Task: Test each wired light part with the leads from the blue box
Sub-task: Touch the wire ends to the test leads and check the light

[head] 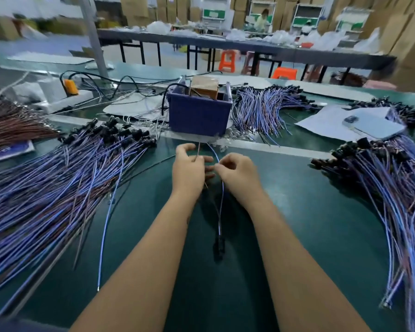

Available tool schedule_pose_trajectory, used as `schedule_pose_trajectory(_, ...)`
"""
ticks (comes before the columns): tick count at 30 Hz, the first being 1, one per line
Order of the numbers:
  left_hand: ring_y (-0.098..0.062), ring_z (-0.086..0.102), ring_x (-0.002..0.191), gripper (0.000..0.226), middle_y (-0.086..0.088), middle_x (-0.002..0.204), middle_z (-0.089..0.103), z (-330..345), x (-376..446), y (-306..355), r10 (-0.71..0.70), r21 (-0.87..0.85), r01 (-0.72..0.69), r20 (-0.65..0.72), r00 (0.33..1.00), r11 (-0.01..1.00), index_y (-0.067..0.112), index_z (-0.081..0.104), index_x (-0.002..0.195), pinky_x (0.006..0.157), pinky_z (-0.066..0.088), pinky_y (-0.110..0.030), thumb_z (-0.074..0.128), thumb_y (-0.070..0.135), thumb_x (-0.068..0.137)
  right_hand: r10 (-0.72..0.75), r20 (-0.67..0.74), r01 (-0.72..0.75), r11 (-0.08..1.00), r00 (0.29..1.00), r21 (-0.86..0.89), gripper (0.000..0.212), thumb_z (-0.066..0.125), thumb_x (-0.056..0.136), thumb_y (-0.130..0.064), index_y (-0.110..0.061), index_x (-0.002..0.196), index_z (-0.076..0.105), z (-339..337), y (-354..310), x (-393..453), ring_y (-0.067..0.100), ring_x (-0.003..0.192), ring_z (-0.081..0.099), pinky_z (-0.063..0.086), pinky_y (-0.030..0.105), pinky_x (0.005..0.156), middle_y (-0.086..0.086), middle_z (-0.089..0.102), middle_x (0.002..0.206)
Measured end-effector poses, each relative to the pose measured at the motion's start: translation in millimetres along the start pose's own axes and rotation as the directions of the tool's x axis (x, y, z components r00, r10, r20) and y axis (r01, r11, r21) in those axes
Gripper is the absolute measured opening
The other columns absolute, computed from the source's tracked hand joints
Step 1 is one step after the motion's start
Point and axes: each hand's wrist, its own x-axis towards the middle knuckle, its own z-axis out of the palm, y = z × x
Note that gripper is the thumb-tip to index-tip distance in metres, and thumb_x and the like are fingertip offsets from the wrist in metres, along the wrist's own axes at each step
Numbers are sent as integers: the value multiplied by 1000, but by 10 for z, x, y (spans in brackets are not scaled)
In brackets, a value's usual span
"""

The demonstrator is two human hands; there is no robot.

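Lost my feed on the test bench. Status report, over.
Left hand pinches brown lead; right hand pinches blue wire. Part's black end on mat. Blue box just ahead. Nothing in the way.

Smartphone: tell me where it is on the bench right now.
In the head view, the smartphone lies face down at the far right of the green bench, on a white paper sheet, right of the blue box and between piles of wired parts.
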Motion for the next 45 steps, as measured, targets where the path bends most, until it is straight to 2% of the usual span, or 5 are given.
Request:
schedule_pose_trajectory(3, -13, 60, 66, 29, 6, 84, 71, -39, 1, 9, 67, 127, -59, -60, 996, 990, 18, 42, 124, 60, 53, -33, 44, 10, 96, -16, -74, -17, 909, 997, -417, 24, 60, 89, -35, -16, 102, 62, 46, 46, -16, 25, 95, 59, 42, 31, 73, 4, 61, 105)
schedule_pose_trajectory(7, -15, 60, 65, 23, 13, 87, 70, -125, -2, 26, 145, 324, -116, -69, 987, 939, 16, 56, 119, 64, 51, -31, 47, 14, 98, 21, -109, -80, 817, 994, -571, 21, 56, 95, -23, -7, 108, 58, 93, -39, -4, 37, 102, 57, 34, 34, 69, 14, 52, 115)
schedule_pose_trajectory(15, -12, 55, 55, 18, 8, 72, 72, -148, -121, 60, 184, 267, -171, -27, 983, 949, 31, 59, 89, 59, 51, -31, 49, 19, 98, 39, -144, -110, 843, 989, -527, 18, 50, 94, -17, -7, 109, 53, 185, -77, -68, 33, 101, 59, 32, 32, 66, 11, 53, 115)
schedule_pose_trajectory(36, -12, 53, 62, 13, 10, 59, 68, -202, -61, 28, 209, 87, -198, -144, 967, 976, 26, 64, 100, 66, 47, -34, 52, 20, 97, 26, -104, -80, 827, 994, -557, 23, 49, 95, -19, -4, 112, 52, 176, -55, -83, 33, 103, 57, 33, 31, 66, 13, 53, 117)
schedule_pose_trajectory(45, -9, 54, 62, 13, 11, 56, 66, -184, -32, 17, 200, 91, -188, -161, 966, 978, 28, 63, 95, 69, 47, -34, 52, 20, 97, 64, -91, -106, 794, 994, -598, 16, 59, 87, -10, -17, 82, 45, 128, -191, -96, 29, 80, 46, 34, 32, 62, 10, 57, 107)
